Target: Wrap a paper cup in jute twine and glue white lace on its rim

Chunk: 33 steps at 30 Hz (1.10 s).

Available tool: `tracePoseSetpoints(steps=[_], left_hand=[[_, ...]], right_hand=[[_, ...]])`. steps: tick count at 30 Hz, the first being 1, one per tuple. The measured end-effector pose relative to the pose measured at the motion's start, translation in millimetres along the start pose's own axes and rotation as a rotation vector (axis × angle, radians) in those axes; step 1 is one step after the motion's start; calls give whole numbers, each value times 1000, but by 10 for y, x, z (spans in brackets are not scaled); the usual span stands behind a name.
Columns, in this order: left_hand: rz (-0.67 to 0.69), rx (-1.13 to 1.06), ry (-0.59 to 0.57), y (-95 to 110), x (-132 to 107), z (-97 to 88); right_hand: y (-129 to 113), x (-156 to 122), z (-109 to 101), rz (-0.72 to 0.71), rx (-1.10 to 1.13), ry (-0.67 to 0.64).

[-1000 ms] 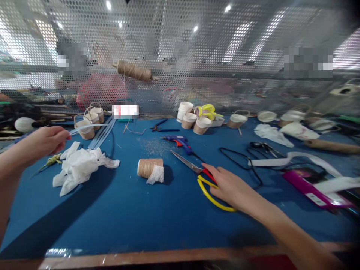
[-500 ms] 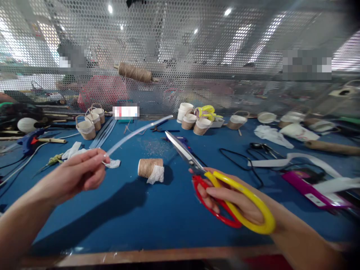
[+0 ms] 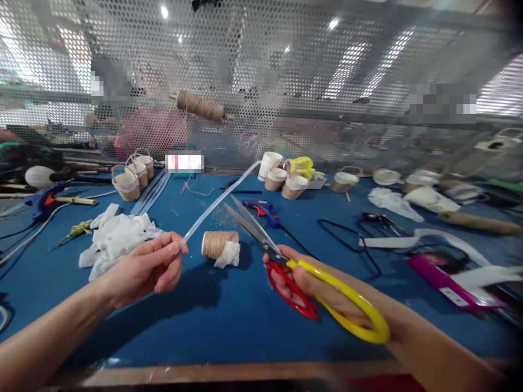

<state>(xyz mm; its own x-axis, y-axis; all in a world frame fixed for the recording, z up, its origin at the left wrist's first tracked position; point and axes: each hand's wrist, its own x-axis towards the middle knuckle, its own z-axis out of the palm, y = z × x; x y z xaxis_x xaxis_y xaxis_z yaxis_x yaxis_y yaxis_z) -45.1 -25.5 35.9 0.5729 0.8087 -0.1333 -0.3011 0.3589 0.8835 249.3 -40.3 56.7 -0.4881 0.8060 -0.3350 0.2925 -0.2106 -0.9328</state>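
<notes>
My left hand [image 3: 149,267] pinches the lower end of a long, bendy, translucent glue stick [image 3: 218,202], which slants up to the right. In my right hand [image 3: 322,288] are scissors [image 3: 261,239] with one red and one yellow handle; their blades are parted and point up-left, close to the glue stick. Whether they touch it I cannot tell. Between the hands a small twine-wrapped cup [image 3: 219,244] lies on its side, white cloth sticking out of its end. Crumpled white cloth strips [image 3: 118,239] lie behind my left hand.
A blue glue gun [image 3: 261,209] rests beyond the scissors, another glue gun [image 3: 43,201] at the left. Small handled baskets [image 3: 126,187] stand along the back by a perforated metal screen [image 3: 245,65]. A purple box [image 3: 445,280] and black cables [image 3: 347,239] are at the right.
My left hand has moved right with the glue stick. The scissors have shifted slightly left, and their blades have gone from closed to parted.
</notes>
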Motion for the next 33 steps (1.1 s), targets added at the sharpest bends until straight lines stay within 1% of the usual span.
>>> tracePoseSetpoints(steps=[4, 6, 9, 11, 14, 16, 18, 20, 22, 24, 28, 33], left_hand=[[-60, 14, -51, -70, 14, 2], [-107, 48, -78, -65, 22, -27], [-192, 134, -161, 21, 64, -87], [-203, 165, -193, 104, 127, -112], [-183, 181, -156, 192, 280, -100], [-163, 186, -136, 206, 402, -67], [-131, 184, -128, 199, 510, -31], [-107, 183, -107, 193, 582, -4], [-88, 197, -70, 201, 614, 9], [-83, 227, -40, 222, 620, 9], [-114, 293, -26, 266, 611, -12], [-113, 325, -13, 273, 614, -55]], right_hand=[[-117, 104, 69, -17, -25, 82], [-132, 154, 90, -16, -52, 138], [-122, 203, 105, -28, -116, 179], [-123, 220, 118, -29, -156, 176], [-147, 253, 147, 0, -226, 152], [-160, 294, 164, 14, -294, 132], [-156, 345, 168, -19, -364, 112], [-139, 396, 154, -91, -418, 105], [-122, 439, 124, -155, -467, 114], [-117, 473, 85, -182, -519, 94], [-166, 535, 27, -153, -601, 28], [-317, 580, 42, -129, -673, 5]])
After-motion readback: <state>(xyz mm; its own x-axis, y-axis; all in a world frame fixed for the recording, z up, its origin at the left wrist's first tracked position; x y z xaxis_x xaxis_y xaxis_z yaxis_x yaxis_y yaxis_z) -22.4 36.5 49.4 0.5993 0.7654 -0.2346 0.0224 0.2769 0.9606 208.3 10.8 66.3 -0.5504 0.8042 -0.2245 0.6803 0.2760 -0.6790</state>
